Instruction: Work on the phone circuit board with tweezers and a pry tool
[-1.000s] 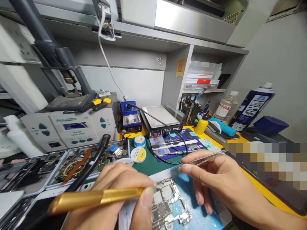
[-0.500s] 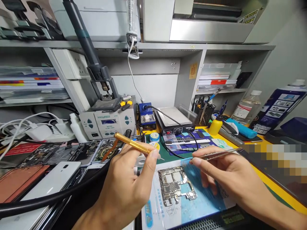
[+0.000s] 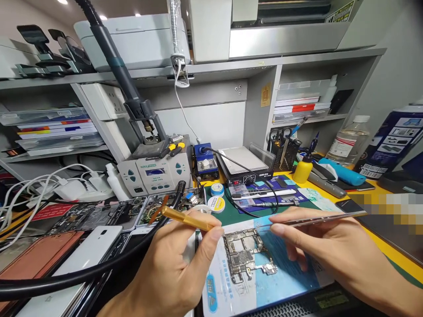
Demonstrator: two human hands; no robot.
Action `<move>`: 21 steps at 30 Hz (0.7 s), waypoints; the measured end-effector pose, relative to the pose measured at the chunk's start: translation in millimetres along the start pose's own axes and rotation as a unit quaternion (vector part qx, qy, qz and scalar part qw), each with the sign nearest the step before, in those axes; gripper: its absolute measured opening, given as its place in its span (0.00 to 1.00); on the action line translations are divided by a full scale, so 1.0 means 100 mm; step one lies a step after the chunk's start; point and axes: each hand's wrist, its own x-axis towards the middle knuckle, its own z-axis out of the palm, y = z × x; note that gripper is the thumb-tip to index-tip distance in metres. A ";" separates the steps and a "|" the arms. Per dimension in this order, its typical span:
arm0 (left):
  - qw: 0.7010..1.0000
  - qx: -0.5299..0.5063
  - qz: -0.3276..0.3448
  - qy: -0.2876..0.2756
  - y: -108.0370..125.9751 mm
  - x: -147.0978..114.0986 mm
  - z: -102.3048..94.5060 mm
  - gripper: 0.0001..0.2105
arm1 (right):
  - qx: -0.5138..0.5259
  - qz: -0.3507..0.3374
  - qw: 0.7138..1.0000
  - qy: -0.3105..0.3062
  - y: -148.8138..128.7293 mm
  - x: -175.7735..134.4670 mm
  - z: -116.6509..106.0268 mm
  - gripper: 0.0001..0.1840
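My left hand [image 3: 185, 259] is closed around a slim gold metal pen-like tool [image 3: 185, 218], held between thumb and fingers; its tip is hidden behind my thumb. My right hand [image 3: 317, 240] pinches a pair of metal tweezers [image 3: 313, 219], their tips pointing left toward the top edge of a phone logic board [image 3: 243, 259]. Whether the tips touch the board I cannot tell. The board has a squarish body with an open cutout on its right side, and lies flat on a blue and white sheet [image 3: 284, 290] between my hands.
Behind the board stand a hot-air station [image 3: 157, 174], a heating plate [image 3: 246, 163] and solder paste tubs [image 3: 216, 204]. A thick black hose [image 3: 99, 268] crosses the left, over several phones [image 3: 82, 259]. To the right are a yellow bottle [image 3: 302, 169] and a dark flat panel [image 3: 380, 229].
The camera has tilted up slightly, so the bench sits lower and a bit further right in view. The tweezers lie flatter, with their tips closer to the board's top edge.
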 end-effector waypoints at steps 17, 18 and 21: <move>0.994 -0.060 -0.032 0.082 0.02 -0.15 0.16 0.06 | 0.003 0.035 0.998 -0.043 -0.11 0.00 0.04 0.30; 0.995 -0.057 -0.036 0.080 0.03 -0.16 0.16 0.06 | 0.016 0.050 0.997 -0.054 -0.14 0.01 0.04 0.29; 0.995 -0.048 -0.044 0.081 0.03 -0.19 0.16 0.07 | 0.044 0.086 0.990 -0.100 -0.21 0.04 0.08 0.31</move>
